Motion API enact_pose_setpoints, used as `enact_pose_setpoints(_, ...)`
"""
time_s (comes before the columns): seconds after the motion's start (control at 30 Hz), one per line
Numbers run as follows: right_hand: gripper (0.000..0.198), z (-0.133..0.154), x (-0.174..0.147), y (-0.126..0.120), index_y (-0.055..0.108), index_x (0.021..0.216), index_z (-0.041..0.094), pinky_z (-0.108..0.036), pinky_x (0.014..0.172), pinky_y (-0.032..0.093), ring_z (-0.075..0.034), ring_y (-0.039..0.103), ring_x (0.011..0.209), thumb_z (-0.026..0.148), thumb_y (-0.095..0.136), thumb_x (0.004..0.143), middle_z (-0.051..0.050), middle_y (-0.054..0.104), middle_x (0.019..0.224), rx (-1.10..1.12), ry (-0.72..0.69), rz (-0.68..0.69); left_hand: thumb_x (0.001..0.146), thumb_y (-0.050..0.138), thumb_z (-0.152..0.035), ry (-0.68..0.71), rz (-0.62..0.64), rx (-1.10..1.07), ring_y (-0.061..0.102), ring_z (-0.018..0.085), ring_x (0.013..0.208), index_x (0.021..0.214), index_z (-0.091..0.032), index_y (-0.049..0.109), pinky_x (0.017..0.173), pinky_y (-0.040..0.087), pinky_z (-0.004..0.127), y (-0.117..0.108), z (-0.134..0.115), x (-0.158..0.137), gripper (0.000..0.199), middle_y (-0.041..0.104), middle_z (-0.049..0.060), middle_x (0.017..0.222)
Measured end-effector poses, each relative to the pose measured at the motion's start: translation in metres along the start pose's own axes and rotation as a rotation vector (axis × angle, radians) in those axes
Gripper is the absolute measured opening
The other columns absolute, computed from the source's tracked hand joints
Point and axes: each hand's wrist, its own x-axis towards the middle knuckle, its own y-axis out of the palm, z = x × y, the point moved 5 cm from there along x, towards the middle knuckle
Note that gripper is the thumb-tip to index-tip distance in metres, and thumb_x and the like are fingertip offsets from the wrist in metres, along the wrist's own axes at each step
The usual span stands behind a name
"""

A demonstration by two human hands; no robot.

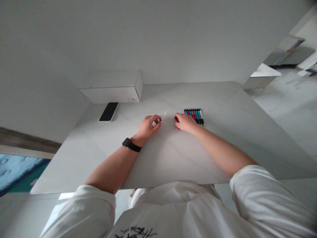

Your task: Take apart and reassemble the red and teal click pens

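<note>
My left hand (149, 126) is closed in a pinch above the table. Between its fingertips is a thin white rod (163, 115) with a dark lower end, tilted up to the right; its exact kind is too small to tell. My right hand (185, 122) is curled around a red and black pen part (176, 119), mostly hidden by the fingers. Just right of that hand lies a row of several pens (195, 113) with red, teal and white barrels and black ends, side by side. My right hand and forearm cover part of the row.
A white table (158, 162) spans the view against a pale wall. At its back left stands a long white box (114, 94), with a dark-screened phone (109, 111) in front of it. Another white box-like object (262, 79) is beyond the right edge.
</note>
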Motion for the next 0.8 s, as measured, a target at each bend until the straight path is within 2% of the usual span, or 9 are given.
enact_pose_setpoints(0.23, 0.031, -0.002, 0.001, -0.007, 0.072, 0.125, 0.024, -0.038, 0.081, 0.053, -0.029, 0.073, 0.094, 0.029, 0.065, 0.095, -0.012, 0.08, 0.103, 0.074, -0.018, -0.063, 0.096, 0.062, -0.025, 0.009, 0.012, -0.01, 0.071, 0.02, 0.086, 0.111, -0.024, 0.07, 0.087, 0.054, 0.036, 0.0, 0.0, 0.001, 0.017, 0.074, 0.002, 0.088)
enact_pose_setpoints(0.37, 0.033, 0.003, -0.002, -0.022, 0.069, 0.127, 0.026, -0.036, 0.084, 0.053, -0.024, 0.072, 0.092, 0.025, 0.064, 0.095, -0.008, 0.079, 0.102, 0.265, -0.09, -0.135, 0.096, 0.063, -0.025, 0.016, 0.023, 0.006, 0.071, 0.02, 0.086, 0.113, -0.025, 0.073, 0.09, 0.053, 0.038, 0.002, 0.0, 0.002, 0.019, 0.075, 0.003, 0.09)
enact_pose_setpoints(0.47, 0.024, 0.014, -0.006, -0.026, 0.071, 0.118, 0.027, -0.033, 0.084, 0.052, -0.021, 0.071, 0.09, 0.028, 0.065, 0.095, -0.005, 0.078, 0.102, 0.4, -0.157, -0.136, 0.097, 0.063, -0.026, 0.025, 0.029, 0.028, 0.071, 0.021, 0.086, 0.112, -0.025, 0.076, 0.091, 0.053, 0.039, 0.004, 0.0, 0.003, 0.02, 0.077, 0.004, 0.091)
enact_pose_setpoints(0.57, 0.013, 0.023, -0.01, -0.026, 0.072, 0.102, 0.025, -0.032, 0.083, 0.05, -0.02, 0.07, 0.088, 0.031, 0.062, 0.096, -0.004, 0.077, 0.098, 0.422, -0.189, -0.134, 0.098, 0.062, -0.027, 0.035, 0.035, 0.05, 0.071, 0.021, 0.086, 0.11, -0.025, 0.078, 0.091, 0.052, 0.039, 0.005, 0.0, 0.003, 0.02, 0.078, 0.005, 0.092)
enact_pose_setpoints(0.8, 0.017, 0.025, -0.014, -0.022, 0.072, 0.094, 0.025, -0.031, 0.077, 0.048, -0.019, 0.066, 0.081, 0.036, 0.06, 0.098, -0.003, 0.074, 0.089, 0.445, -0.201, -0.129, 0.101, 0.065, -0.037, 0.059, 0.045, 0.068, 0.07, 0.021, 0.086, 0.112, -0.027, 0.078, 0.095, 0.049, 0.042, 0.006, -0.001, 0.004, 0.019, 0.079, 0.004, 0.096)
